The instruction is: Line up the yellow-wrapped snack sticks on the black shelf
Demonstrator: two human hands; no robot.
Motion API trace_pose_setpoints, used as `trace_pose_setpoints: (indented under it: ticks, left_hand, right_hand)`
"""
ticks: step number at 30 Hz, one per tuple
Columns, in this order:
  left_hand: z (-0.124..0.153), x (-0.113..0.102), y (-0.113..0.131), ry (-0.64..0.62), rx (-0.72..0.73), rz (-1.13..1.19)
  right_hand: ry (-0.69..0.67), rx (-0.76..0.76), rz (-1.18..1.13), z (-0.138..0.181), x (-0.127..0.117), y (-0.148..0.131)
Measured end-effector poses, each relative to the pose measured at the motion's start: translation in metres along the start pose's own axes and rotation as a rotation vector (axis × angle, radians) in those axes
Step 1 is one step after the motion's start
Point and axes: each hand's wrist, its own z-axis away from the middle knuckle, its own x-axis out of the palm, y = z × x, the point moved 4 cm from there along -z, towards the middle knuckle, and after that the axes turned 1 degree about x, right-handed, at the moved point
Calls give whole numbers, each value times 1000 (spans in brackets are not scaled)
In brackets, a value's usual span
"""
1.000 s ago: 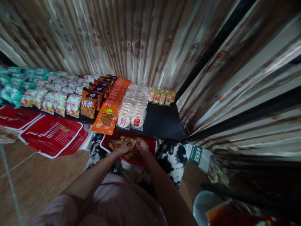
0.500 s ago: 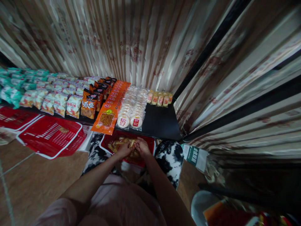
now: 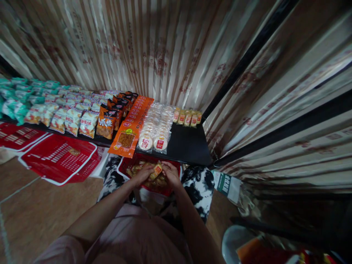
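Observation:
Between my two hands is a small yellow snack packet with a red label facing up. My left hand is closed on its left side, and my right hand grips its right edge. Both hands are over a red basket with a white rim, which sits between my knees and contains several similar yellow packets. A short row of such packets stands at the back right of the black shelf.
Left along the shelf are wrapped round white crackers, orange stick-snack packs, orange-black bags, white bags and teal packets. Another red basket is on the floor at left. A pleated curtain hangs behind.
The packet between my hands has been turned, so its red label now shows upward. My hands stay over the basket, and the camera view has shifted slightly.

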Motion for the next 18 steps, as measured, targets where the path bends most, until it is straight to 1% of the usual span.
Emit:
trace_pose_setpoints:
  ticks: [2, 6, 11, 14, 18]
  left_hand:
    - [0, -1, 2, -26, -9, 15]
    - [2, -3, 8, -21, -24, 35]
    - [4, 0, 14, -104, -47, -28]
    - [4, 0, 16, -158, -45, -73]
    - [5, 0, 21, -249, -40, -125]
  right_hand:
    - [2, -57, 64, 2, -2, 0]
    - [50, -150, 193, 8, -7, -3]
    - [107, -211, 277, 22, -11, -11]
    - [84, -287, 371, 32, -10, -18]
    - [-8, -371, 484, 43, -7, -25]
